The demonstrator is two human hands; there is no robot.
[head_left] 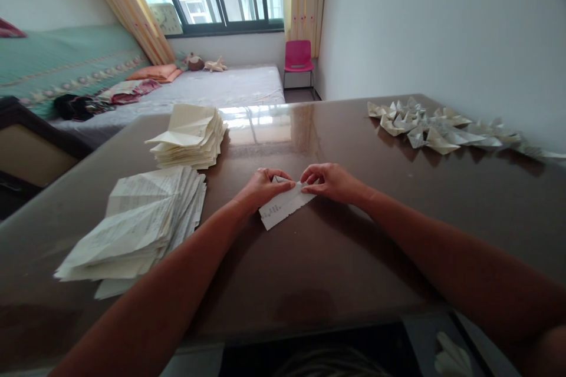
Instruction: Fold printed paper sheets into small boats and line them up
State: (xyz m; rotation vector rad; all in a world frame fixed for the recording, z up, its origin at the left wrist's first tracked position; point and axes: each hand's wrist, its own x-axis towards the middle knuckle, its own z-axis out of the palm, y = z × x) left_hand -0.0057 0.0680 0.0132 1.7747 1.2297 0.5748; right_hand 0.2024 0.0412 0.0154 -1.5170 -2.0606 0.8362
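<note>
A folded sheet of white paper (283, 207), with a ragged lower edge and some dark writing at its left end, is held low over the table in front of me. My left hand (267, 187) pinches its upper left side between thumb and fingers. At the upper right of the same paper, my right hand (325, 181) has its thumb and fingertips closed on the edge. The two thumbs are a short way apart near the paper's middle. Fingers and hands cover part of the upper edge.
On the brown glossy table (354, 271), a stack of written sheets (137, 218) lies left, with a cream paper stack (190, 135) behind it. Several folded paper boats (424, 123) cluster at the far right by the wall. A pink chair (298, 58) and bed (239, 85) stand beyond.
</note>
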